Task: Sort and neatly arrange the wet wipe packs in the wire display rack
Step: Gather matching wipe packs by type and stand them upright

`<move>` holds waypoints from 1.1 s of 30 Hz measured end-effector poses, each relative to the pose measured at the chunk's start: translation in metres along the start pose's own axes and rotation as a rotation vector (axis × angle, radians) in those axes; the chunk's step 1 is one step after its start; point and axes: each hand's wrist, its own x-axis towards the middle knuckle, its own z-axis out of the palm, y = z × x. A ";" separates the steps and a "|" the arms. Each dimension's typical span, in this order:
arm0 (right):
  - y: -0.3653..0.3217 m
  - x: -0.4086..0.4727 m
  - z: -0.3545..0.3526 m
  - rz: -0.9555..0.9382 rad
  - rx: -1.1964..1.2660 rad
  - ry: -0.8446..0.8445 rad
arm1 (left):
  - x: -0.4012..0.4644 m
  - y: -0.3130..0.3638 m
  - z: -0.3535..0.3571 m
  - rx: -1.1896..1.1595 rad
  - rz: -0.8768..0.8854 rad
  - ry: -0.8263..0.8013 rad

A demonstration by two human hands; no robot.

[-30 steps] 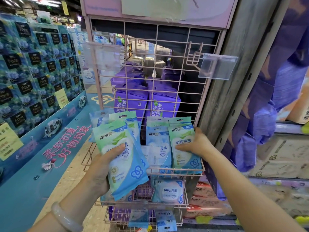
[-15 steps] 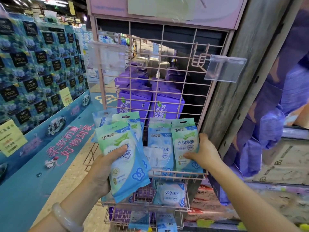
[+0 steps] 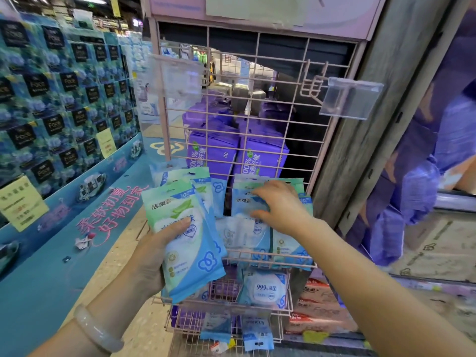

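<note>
1. Pink wire display rack [image 3: 257, 140]: upper grid bare except a clear plastic tag holder [image 3: 350, 99] on a hook at right. Purple boxed packs [image 3: 239, 155] show thru the grid from behind.
2. Top basket [image 3: 268, 258]: wet wipe packs standing upright along the grid. Left group leans & overlaps; right group straighter, w/ a blue pack [image 3: 244, 204] in front at centre & a green-top pack [image 3: 291, 243] beside it at the right end.
3. Lower basket [image 3: 231, 307]: a white "999" pack [image 3: 265, 289] upright. Below that, a few more blue packs, partly hidden.
4. Left hand [image 3: 152, 256]: fingers wrapped round a green/blue pack [image 3: 180, 235], thumb across its face, held in front of the basket's left side, not yet shelved.
5. Right hand [image 3: 280, 204]: a sec ago it steadied the green-top pack from the right edge; now it has shifted left & up, fingers curled over the top of the blue centre pack, thumb on its face.
6. Meaning, prob.: right end judged done; the hand is now squaring or pulling the centre pack, maybe making a slot for the held pack. Sorting is mid-way: left group still messy.
</note>
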 end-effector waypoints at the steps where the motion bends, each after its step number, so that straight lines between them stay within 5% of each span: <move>1: -0.001 0.005 0.001 0.025 -0.026 -0.074 | -0.001 0.001 -0.004 0.001 0.001 0.011; 11: -0.003 0.013 0.002 -0.014 -0.047 -0.138 | -0.012 0.011 -0.033 -0.001 0.009 0.055; 16: -0.029 0.022 -0.010 0.053 0.390 0.095 | -0.016 0.015 -0.041 -0.021 0.043 0.081; 22: -0.066 0.050 0.007 0.213 0.572 -0.103 | -0.021 0.023 -0.052 -0.020 0.027 0.122; 33: -0.078 0.046 0.009 0.350 1.170 0.001 | -0.020 0.024 -0.046 -0.098 0.063 0.090</move>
